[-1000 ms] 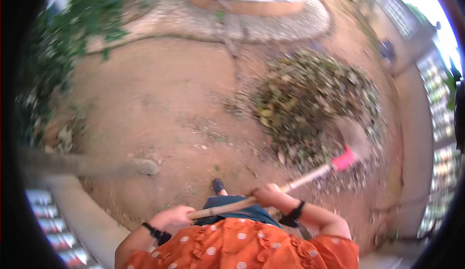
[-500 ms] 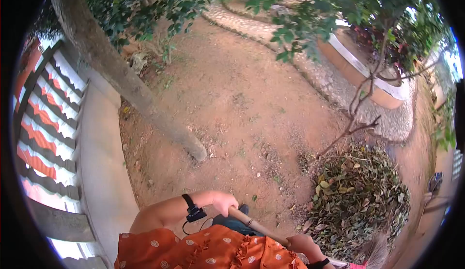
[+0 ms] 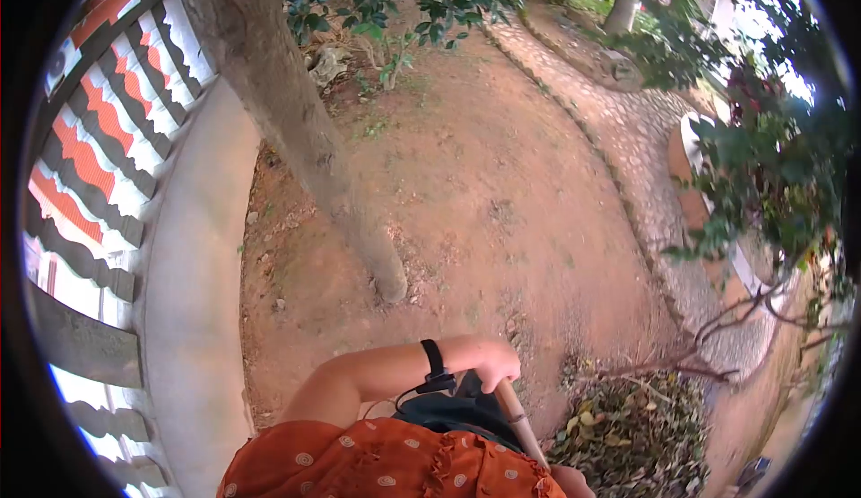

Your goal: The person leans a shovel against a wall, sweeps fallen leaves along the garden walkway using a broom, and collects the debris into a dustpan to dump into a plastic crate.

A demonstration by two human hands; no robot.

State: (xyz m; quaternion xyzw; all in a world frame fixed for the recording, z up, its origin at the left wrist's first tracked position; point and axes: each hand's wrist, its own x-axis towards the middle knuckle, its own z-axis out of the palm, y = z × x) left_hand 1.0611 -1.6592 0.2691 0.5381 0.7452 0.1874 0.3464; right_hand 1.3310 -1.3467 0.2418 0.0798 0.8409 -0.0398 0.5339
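Gripping the top of a pole [image 3: 522,422] with the left hand [image 3: 496,361] at bottom centre. Sloping from there down to the bottom edge, beside the right hand [image 3: 572,481], mostly cut off; cannot tell whether wrapped around the pole. With a leaf heap [image 3: 639,428] at lower right, near the pole, and a tilted trunk [image 3: 309,135] at upper left.

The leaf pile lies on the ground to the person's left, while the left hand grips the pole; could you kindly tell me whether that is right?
Not quite: the leaf pile lies on the ground to the person's right, as the head view shows. The rest is correct: the left hand grips the pole.
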